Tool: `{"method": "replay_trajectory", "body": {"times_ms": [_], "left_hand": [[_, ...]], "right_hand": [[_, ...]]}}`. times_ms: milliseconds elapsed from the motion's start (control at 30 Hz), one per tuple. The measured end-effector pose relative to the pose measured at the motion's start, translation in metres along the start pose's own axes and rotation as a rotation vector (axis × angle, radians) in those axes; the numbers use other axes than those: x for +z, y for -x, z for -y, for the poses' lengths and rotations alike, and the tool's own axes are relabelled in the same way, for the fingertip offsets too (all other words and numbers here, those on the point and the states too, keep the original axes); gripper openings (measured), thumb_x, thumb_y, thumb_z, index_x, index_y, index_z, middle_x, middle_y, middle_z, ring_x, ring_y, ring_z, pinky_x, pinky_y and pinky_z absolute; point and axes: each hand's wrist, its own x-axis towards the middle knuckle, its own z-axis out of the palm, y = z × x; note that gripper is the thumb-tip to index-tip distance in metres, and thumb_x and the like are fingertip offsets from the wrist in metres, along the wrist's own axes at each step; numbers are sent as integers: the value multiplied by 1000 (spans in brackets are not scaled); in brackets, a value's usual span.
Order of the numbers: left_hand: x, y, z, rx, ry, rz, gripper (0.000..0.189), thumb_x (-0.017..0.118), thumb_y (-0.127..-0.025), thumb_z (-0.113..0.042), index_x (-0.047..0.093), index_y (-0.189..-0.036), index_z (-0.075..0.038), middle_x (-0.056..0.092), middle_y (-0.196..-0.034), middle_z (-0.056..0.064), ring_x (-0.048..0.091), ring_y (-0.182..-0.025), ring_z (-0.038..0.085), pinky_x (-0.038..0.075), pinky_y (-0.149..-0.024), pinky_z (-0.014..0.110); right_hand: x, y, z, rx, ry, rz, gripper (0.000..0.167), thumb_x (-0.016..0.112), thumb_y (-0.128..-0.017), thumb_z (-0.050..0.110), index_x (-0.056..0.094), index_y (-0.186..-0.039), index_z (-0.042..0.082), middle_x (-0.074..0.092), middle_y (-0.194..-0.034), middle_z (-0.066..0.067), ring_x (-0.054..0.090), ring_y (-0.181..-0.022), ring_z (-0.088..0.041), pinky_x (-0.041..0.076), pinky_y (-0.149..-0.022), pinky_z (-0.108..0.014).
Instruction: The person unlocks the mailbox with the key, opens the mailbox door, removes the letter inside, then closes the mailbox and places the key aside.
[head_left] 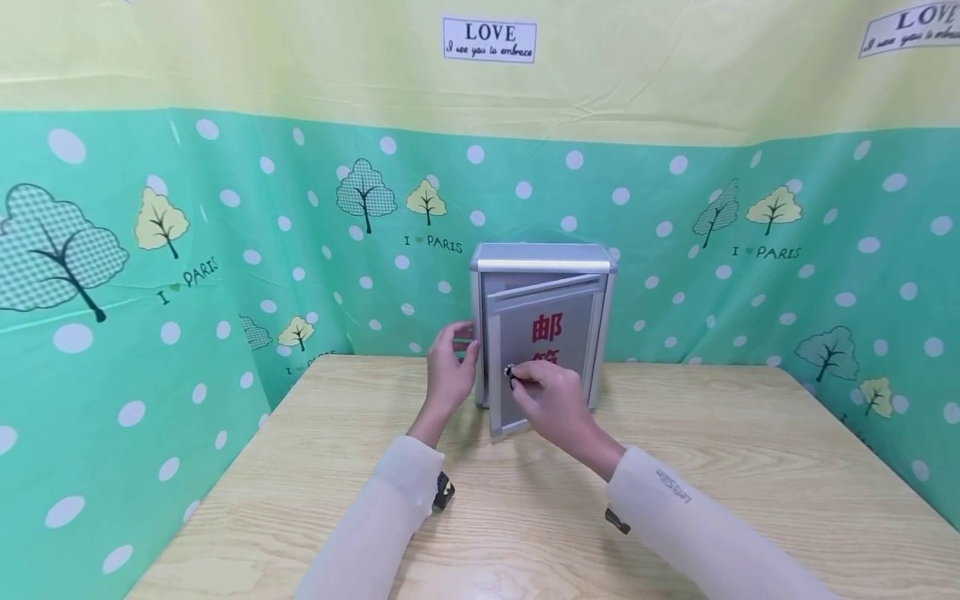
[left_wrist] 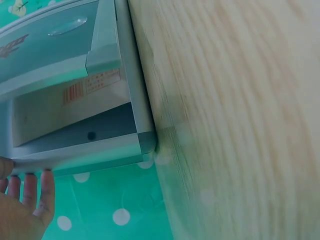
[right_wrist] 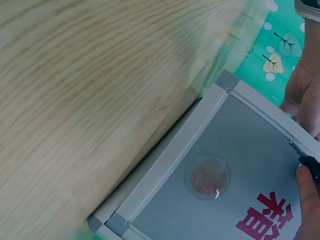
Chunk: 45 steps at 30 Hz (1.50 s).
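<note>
A grey metal mailbox point(head_left: 543, 256) stands upright on the table, its front door point(head_left: 517, 325) ajar with the left side swung out. My left hand point(head_left: 450, 367) holds the mailbox's left side, the thumb at the front rim and the fingers along the side wall. With thumb and forefinger my right hand point(head_left: 555, 404) pinches a black-headed key point(right_wrist: 309, 165) at the door's left edge, by the lock point(head_left: 509, 370). Through the gap, the left wrist view shows a pale envelope point(left_wrist: 45, 112) with red print leaning inside. My right hand covers part of the red lettering.
The mailbox stands near the back of a wooden table point(head_left: 675, 450). Right behind it hangs a green and yellow curtain point(head_left: 300, 208) with dots and trees, which also runs along both sides. A round clear window point(right_wrist: 207, 176) sits low on the door.
</note>
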Motion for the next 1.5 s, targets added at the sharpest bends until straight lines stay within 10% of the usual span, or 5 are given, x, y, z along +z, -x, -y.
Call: {"method": "replay_trajectory", "body": {"times_ms": [433,1500], "left_hand": [[0,0,0,-25,7,3,32,66,-98,-3,59,-130,0,64,-117,17,68,-100,31,62,-82,38],[0,1,1,-14,22,1,31,67,-97,-2,60,-128,-1,65,-115,14,68,-99,33,62,-81,38]], "right_hand": [[-17,7,-4,-151,32,5,16,79,-78,-9,76,-93,-2,77,-90,-11,75,-79,-20,62,-71,-24],[-86,22,-19,-153,-160,226,27,78,-76,-14,80,-97,2,78,-96,-8,76,-81,-16,60,-68,-17]]}}
